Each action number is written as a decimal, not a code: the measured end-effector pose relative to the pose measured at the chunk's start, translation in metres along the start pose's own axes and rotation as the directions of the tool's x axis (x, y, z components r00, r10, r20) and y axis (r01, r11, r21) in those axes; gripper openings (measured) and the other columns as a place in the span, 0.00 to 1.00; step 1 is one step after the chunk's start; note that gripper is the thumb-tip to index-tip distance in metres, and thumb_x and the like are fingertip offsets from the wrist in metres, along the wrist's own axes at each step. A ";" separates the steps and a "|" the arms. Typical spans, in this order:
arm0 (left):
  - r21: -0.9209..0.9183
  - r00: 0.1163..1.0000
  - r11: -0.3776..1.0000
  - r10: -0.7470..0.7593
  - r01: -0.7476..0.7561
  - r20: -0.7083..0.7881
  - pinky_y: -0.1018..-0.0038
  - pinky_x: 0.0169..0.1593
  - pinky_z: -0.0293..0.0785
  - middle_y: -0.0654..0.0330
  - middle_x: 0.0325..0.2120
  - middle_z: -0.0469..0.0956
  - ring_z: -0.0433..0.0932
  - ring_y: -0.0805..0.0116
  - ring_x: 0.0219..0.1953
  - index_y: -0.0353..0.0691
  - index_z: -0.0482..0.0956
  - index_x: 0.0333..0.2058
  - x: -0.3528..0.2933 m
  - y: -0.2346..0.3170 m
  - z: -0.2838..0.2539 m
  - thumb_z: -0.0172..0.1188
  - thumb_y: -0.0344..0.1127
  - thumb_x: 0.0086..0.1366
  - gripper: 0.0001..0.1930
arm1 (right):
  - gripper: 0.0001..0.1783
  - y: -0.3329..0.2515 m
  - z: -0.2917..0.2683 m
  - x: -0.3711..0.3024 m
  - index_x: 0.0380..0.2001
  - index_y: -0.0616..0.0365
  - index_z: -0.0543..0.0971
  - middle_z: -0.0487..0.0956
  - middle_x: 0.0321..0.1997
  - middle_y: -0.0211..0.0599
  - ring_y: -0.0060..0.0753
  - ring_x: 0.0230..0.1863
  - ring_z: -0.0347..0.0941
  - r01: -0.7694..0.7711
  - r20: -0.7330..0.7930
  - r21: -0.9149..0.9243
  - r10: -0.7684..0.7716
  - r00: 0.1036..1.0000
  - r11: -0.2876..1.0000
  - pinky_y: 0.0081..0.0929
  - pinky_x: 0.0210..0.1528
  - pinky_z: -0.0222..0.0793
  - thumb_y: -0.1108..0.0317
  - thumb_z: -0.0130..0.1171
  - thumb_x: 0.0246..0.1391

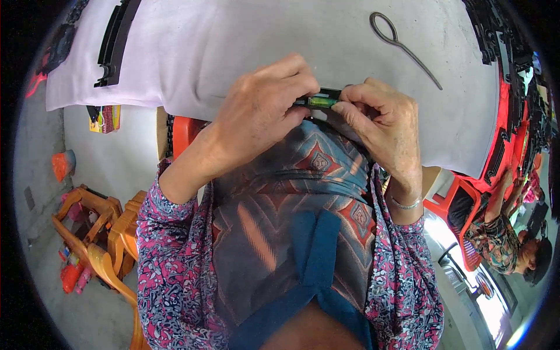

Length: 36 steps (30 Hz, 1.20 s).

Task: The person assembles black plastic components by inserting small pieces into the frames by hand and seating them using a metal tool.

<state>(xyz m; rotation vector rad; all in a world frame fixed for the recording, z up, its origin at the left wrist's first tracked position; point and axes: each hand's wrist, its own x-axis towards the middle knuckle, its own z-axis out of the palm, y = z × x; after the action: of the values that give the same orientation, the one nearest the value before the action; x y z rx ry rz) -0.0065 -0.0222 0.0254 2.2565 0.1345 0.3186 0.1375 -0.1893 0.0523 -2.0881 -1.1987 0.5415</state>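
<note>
Cloth [233, 41] up top, left hand [265, 105] + right hand [385, 119] pinching black strip [333, 93] mid-frame, uneven squeeze could pop its green bit [322, 101] loose.

Holding a black strip [331, 91] with a green insert [322, 101] in left hand [265, 102] and right hand [382, 119], upper centre of the frame.

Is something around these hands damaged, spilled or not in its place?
Nothing looks spilled. Slightly odd, perhaps: the looped metal rod lies slantwise, alone on the pale cloth. The dark-and-green piece between left hand and right hand is partly covered, so I cannot judge damage.
</note>
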 end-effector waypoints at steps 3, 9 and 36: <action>-0.027 1.000 0.999 0.020 -0.020 -0.013 0.65 0.41 0.76 0.58 0.38 0.77 0.79 0.54 0.38 0.39 0.76 0.39 0.001 -0.003 0.003 0.68 0.24 0.51 0.16 | 0.06 0.000 0.001 0.001 0.30 0.60 0.83 0.78 0.26 0.38 0.38 0.26 0.76 -0.004 -0.001 0.001 0.004 1.000 1.000 0.33 0.29 0.69 0.69 0.67 0.50; -0.088 0.996 0.993 0.069 -0.073 -0.055 0.67 0.41 0.76 0.58 0.36 0.77 0.80 0.56 0.39 0.40 0.79 0.41 0.003 -0.004 0.007 0.68 0.22 0.50 0.18 | 0.06 -0.005 0.006 0.001 0.29 0.61 0.83 0.79 0.26 0.40 0.41 0.27 0.77 -0.016 -0.028 0.017 0.017 0.999 1.000 0.34 0.30 0.70 0.69 0.67 0.50; 0.292 0.934 0.930 0.288 -0.222 -0.209 0.64 0.46 0.77 0.58 0.41 0.79 0.80 0.59 0.44 0.37 0.82 0.34 -0.010 -0.008 0.033 0.64 0.30 0.57 0.07 | 0.08 0.009 0.002 -0.007 0.36 0.58 0.82 0.75 0.30 0.37 0.42 0.33 0.74 0.246 0.011 -0.104 -0.246 0.969 0.964 0.36 0.39 0.67 0.71 0.65 0.50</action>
<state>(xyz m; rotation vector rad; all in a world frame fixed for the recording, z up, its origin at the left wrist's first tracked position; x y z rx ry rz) -0.0075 -0.0432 -0.0033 2.4941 0.0094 0.7668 0.1378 -0.1977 0.0444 -1.9842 -1.4883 0.3674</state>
